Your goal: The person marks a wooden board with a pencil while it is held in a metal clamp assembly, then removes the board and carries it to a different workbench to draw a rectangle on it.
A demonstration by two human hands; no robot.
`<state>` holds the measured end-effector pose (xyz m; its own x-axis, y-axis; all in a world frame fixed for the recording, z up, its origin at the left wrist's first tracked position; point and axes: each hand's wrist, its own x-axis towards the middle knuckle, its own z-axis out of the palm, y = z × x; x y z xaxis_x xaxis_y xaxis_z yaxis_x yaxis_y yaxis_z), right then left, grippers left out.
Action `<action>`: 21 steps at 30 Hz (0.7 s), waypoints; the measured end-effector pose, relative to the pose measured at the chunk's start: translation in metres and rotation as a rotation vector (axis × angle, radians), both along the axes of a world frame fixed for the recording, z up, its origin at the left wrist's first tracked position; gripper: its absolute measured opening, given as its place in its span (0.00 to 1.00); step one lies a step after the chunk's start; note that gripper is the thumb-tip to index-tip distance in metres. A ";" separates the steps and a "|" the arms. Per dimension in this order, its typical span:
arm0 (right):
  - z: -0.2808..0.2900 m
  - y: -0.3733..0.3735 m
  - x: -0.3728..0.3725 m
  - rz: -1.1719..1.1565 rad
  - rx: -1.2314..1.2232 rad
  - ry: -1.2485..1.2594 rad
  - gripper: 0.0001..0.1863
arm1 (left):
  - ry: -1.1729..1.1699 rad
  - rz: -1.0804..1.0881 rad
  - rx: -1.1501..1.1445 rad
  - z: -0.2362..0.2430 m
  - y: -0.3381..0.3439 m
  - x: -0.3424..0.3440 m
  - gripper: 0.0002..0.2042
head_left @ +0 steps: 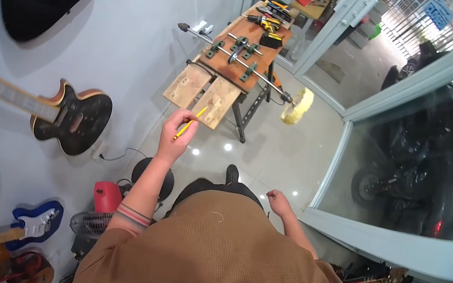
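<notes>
My left hand (180, 129) grips a yellow pencil (189, 123), held at a slant short of the two pale wooden boards (217, 102) at the workbench's near end. My right hand (277, 202) hangs low beside my body, fingers loosely bent and apart, nothing visible in it. On the bench top (231, 71) a long steel shaft (206, 39) rests in green bearing blocks (248, 73), with a fluffy yellow buffing wheel (299, 106) on its right end. A yellow-and-black drill (264, 27) and other tools lie at the far end.
Several guitars hang along the left wall, including a black one (77, 119). A red object (106, 198) and a fan (90, 225) stand at lower left by cords. Glass doors (336, 35) bound the right, a motorbike (397, 173) behind them. Tiled floor (266, 147) surrounds the bench legs.
</notes>
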<state>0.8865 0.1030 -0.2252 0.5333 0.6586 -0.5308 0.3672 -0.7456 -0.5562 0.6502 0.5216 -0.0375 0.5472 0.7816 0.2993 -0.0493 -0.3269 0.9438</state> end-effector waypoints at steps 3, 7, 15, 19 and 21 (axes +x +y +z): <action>0.019 0.105 0.058 0.079 0.170 -0.121 0.11 | -0.006 0.015 -0.214 -0.018 0.045 0.027 0.05; 0.089 0.274 0.106 0.141 0.383 -0.303 0.09 | 0.057 0.012 -0.262 -0.044 0.119 0.071 0.07; 0.109 0.477 0.140 0.027 0.453 -0.543 0.29 | 0.137 -0.116 -0.084 -0.151 0.240 0.187 0.08; 0.091 0.514 0.161 0.091 0.334 -0.597 0.33 | 0.122 -0.171 0.132 -0.169 0.260 0.221 0.10; 0.084 0.527 0.167 0.158 0.265 -0.576 0.34 | 0.132 -0.203 0.146 -0.181 0.265 0.229 0.12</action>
<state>1.0538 0.6296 -0.1413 0.5701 0.8216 0.0016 0.7550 -0.5231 -0.3954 0.8787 0.7865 -0.2186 0.7299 0.6058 0.3165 -0.0073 -0.4561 0.8899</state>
